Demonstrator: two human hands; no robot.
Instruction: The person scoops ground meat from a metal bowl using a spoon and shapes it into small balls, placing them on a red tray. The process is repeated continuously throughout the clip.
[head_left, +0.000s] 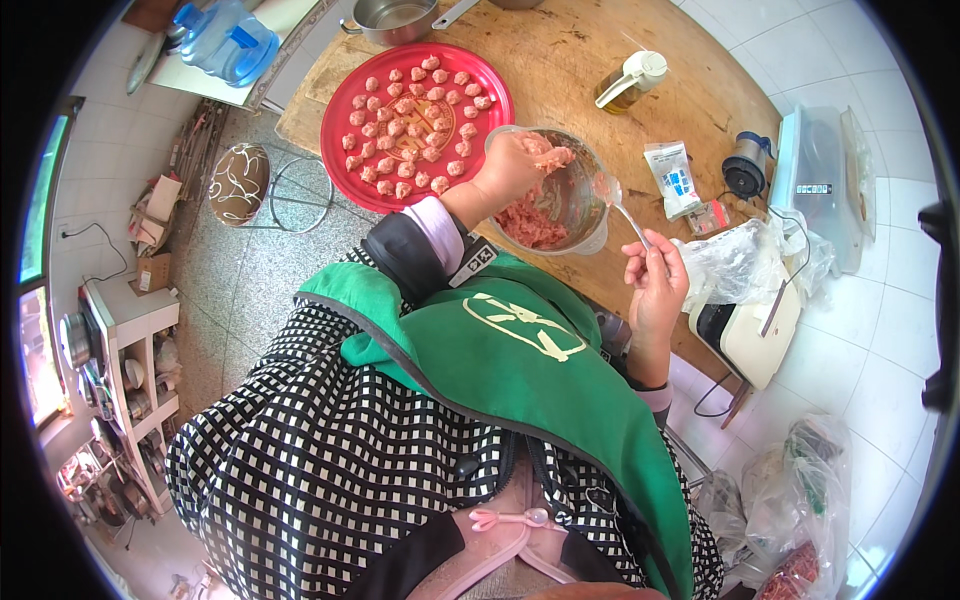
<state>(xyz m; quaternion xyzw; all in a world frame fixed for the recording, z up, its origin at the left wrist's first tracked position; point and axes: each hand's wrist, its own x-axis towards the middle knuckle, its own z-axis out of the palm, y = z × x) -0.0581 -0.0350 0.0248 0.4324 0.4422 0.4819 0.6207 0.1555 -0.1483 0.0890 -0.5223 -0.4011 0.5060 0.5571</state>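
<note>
My left hand (501, 174) is closed around a lump of raw minced meat (555, 158), held over a metal mixing bowl (598, 238). More minced meat (531, 225) lies in the bowl, mostly on its near left side; my hand hides part of it. To the right, my right hand (655, 279) grips the handle of a metal spoon (632, 219). Some meat clings to the spoon's tip, close by the bowl's right rim. Left of the bowl, a round red tray (335, 129) carries many small raw meatballs (414, 129), spaced apart in loose rows.
On the wooden table (555, 45) stand a saucepan (395, 21) and an oil dispenser (632, 81). A white packet (672, 178), a small dark appliance (745, 165) and a plastic bag (720, 259) lie rightward. A round-seated stool (239, 184) stands on the floor at left.
</note>
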